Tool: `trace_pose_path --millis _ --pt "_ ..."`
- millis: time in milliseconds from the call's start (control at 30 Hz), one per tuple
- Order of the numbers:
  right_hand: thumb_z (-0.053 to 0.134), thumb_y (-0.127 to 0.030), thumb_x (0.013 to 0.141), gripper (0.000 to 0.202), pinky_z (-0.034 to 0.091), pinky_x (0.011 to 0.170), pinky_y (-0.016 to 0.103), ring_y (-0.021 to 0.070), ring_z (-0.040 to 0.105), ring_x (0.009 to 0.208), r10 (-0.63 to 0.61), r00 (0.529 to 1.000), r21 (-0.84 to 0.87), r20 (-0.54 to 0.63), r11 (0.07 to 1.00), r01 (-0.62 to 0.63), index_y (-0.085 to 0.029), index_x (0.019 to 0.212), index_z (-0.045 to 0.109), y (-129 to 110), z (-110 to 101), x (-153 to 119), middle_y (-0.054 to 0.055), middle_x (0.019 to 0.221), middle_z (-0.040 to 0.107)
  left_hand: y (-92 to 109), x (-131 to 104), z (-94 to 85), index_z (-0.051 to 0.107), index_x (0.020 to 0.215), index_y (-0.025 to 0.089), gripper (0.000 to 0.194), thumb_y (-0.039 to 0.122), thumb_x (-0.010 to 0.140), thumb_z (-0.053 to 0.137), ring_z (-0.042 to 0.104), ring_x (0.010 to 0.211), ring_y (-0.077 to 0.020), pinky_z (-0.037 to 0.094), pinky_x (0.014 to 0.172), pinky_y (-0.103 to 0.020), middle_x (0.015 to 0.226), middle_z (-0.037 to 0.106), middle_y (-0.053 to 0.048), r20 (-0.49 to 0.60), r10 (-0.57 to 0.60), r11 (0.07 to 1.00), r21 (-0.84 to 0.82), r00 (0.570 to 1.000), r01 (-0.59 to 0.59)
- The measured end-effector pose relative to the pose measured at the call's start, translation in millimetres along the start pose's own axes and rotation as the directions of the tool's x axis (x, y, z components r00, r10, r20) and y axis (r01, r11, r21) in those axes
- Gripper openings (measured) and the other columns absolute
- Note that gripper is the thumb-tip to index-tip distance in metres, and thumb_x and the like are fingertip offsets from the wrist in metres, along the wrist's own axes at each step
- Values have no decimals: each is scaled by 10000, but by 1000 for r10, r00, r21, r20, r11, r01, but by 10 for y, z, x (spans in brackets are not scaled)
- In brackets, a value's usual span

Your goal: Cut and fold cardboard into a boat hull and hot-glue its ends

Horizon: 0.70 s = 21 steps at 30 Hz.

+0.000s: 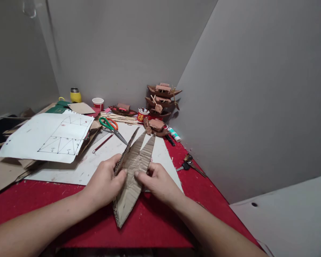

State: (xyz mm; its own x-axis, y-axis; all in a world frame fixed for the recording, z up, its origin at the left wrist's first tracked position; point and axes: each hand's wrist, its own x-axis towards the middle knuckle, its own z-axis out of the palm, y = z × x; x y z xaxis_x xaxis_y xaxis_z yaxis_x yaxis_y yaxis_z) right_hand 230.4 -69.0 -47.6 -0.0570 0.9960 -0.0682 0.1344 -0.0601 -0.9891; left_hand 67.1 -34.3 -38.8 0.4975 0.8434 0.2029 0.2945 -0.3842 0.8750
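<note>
A folded piece of brown corrugated cardboard (pixel 135 167) is held between both hands above the table's near part. It comes to a point at the bottom and splits into pointed strips at the top. My left hand (pixel 107 180) grips its left side, thumb on the inner face, beside a raised edge with open flutes. My right hand (pixel 159 180) pinches the right side, thumb on the inner face and fingers behind, partly hidden. Just beyond the cardboard lie green-and-orange-handled scissors (pixel 113 128) and a dark red pencil (pixel 102 144) on a white board (pixel 69 173).
A red cloth (pixel 42 200) covers the table. Paper with a line drawing (pixel 66 139) lies at left on cardboard sheets. Several model boats (pixel 163 101), thin wooden sticks (pixel 120 119) and paper cups (pixel 98 103) stand at the back. Keys (pixel 188 165) lie near the right wall.
</note>
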Motion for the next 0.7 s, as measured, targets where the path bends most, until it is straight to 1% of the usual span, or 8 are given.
trace_pose_path --millis 133,233,300,400,467,533,600,700 --pt "540 -293 736 155 381 521 219 104 451 549 -51 999 -39 -7 998 51 -144 700 563 19 -10 -21 -27 611 517 33 -48 9 500 799 195 66 176 823 442 501 627 -147 365 592 -248 669 528 31 -21 23 992 123 1000 -20" --pt "508 -265 761 154 346 510 209 97 416 551 -103 995 -122 -12 987 101 -149 668 544 60 13 -20 -31 601 482 45 -104 35 461 792 207 49 184 827 436 420 504 -125 299 517 -244 571 438 67 -13 21 979 202 1000 -17" --pt "491 -234 758 138 341 521 210 101 418 573 -127 992 -173 -13 977 123 -147 664 545 79 35 -13 -26 616 485 48 -128 48 447 808 211 32 181 820 442 395 471 -121 277 502 -247 546 405 80 1 20 973 229 1000 -20" --pt "480 -212 724 115 337 511 211 100 416 563 -97 995 -169 0 981 96 -146 654 542 71 49 -2 -26 611 477 59 -124 44 463 834 205 49 169 814 436 458 525 -135 318 540 -252 593 473 59 11 15 977 210 1000 -17" --pt "496 -229 709 111 341 494 211 98 421 535 -38 999 -119 -6 992 37 -145 655 542 40 39 -2 -30 595 479 73 -99 25 482 833 199 74 159 812 423 525 621 -154 368 599 -258 667 539 28 9 12 989 149 1000 -13" --pt "523 -262 713 132 387 520 223 109 462 547 0 1000 -50 1 999 0 -138 691 563 4 21 -8 -23 608 515 85 -72 4 497 830 193 93 150 807 417 563 718 -170 404 663 -265 741 576 4 11 15 997 79 1000 -16" --pt "542 -293 731 166 429 572 246 127 504 588 -5 1000 -5 13 1000 5 -132 736 582 -20 4 -16 -11 639 547 91 -60 -7 504 832 190 98 150 808 418 574 759 -176 418 689 -267 766 584 -2 13 24 999 42 1000 -25" --pt "542 -313 758 186 426 578 247 129 496 602 -46 999 -46 10 998 46 -133 731 579 -14 0 -28 -6 646 545 86 -89 14 504 842 192 95 153 819 420 563 706 -166 407 651 -260 731 577 7 17 40 995 87 999 -41"
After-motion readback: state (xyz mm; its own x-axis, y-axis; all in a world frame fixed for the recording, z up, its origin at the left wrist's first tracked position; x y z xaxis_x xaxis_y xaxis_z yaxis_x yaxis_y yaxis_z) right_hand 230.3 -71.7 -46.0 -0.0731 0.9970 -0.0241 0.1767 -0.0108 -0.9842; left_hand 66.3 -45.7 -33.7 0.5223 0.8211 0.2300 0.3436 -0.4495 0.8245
